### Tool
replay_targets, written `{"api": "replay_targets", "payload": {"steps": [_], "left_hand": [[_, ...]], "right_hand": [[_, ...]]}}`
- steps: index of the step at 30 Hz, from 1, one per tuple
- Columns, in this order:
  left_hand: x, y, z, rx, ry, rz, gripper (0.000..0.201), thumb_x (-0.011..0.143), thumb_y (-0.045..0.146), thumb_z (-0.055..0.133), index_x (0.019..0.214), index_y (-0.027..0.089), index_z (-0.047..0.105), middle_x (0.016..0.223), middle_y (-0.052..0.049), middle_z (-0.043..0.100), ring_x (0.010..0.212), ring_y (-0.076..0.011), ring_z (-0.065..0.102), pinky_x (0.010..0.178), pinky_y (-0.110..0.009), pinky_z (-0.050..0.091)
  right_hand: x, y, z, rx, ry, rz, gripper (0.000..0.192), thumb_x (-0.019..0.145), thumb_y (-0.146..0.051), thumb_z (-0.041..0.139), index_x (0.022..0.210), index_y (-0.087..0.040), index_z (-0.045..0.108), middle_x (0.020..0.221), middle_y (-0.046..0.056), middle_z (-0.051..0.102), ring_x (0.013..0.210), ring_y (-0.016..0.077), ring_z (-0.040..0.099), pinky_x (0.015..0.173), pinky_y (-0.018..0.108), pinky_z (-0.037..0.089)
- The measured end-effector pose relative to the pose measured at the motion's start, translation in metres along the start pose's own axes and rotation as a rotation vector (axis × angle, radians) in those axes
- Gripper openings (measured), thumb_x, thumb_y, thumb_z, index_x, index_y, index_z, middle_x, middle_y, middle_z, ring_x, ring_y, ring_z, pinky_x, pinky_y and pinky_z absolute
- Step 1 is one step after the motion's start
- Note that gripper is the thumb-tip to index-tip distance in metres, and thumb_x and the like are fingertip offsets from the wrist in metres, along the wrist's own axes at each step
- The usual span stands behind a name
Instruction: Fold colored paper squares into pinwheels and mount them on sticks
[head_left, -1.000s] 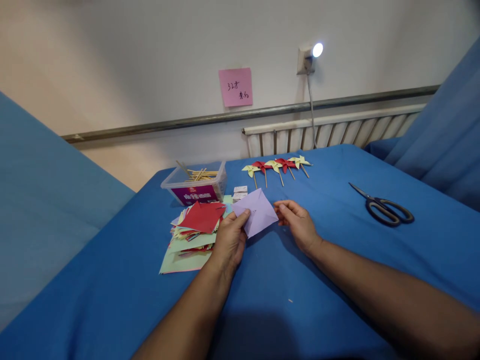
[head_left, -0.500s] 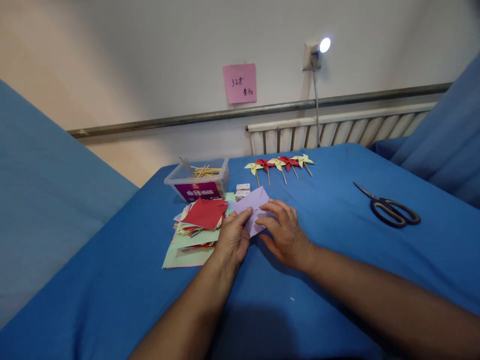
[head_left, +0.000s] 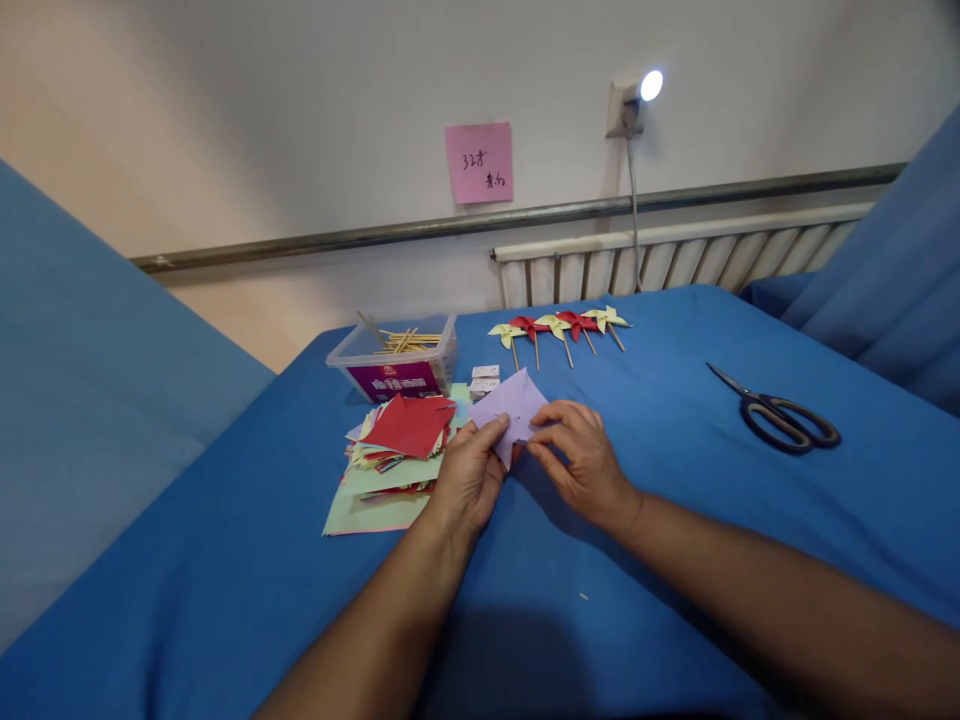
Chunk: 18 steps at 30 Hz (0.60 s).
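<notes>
A light purple square of paper (head_left: 517,400) is held above the table, with a small dark mark near its middle. My left hand (head_left: 472,465) grips its lower left part, thumb on top and fingers beneath. At its right edge, my right hand (head_left: 581,460) is closed with thumb and fingertips on the paper's corner. To the left lies a pile of coloured paper squares with a red square (head_left: 411,425) on top, over larger pale green sheets (head_left: 375,508). Small white boxes (head_left: 484,378) stand just behind the purple paper.
A clear plastic box (head_left: 397,365) of wooden sticks stands behind the pile. Several yellow and red pinwheels (head_left: 555,325) lie in a row at the back. Black-handled scissors (head_left: 784,415) rest at right on the blue cloth (head_left: 675,400). Behind are a radiator (head_left: 690,250) and pipe.
My right hand has shifted slightly right and its fingers have closed in on the right corner of the purple paper. The paper has turned a little; my left hand keeps its hold.
</notes>
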<state>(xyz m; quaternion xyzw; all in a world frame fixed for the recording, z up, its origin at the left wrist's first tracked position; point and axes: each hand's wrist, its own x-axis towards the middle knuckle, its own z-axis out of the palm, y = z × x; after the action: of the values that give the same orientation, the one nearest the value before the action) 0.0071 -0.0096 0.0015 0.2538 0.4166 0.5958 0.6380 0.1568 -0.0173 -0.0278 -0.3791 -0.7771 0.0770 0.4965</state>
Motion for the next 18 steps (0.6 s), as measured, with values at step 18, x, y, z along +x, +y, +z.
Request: {"api": "replay_targets", "payload": {"steps": [18], "left_hand": [[-0.003, -0.005, 0.001, 0.104, -0.038, -0.018, 0.032, 0.064, 0.016, 0.080, 0.094, 0.013, 0.070, 0.089, -0.006, 0.073, 0.067, -0.0129, 0.064, 0.056, -0.021, 0.052]], "right_hand": [[0.003, 0.012, 0.011, 0.413, 0.056, 0.522, 0.019, 0.076, -0.034, 0.066, 0.062, -0.022, 0.063, 0.087, 0.006, 0.067, 0.109, 0.0257, 0.060, 0.093, 0.038, 0.044]]}}
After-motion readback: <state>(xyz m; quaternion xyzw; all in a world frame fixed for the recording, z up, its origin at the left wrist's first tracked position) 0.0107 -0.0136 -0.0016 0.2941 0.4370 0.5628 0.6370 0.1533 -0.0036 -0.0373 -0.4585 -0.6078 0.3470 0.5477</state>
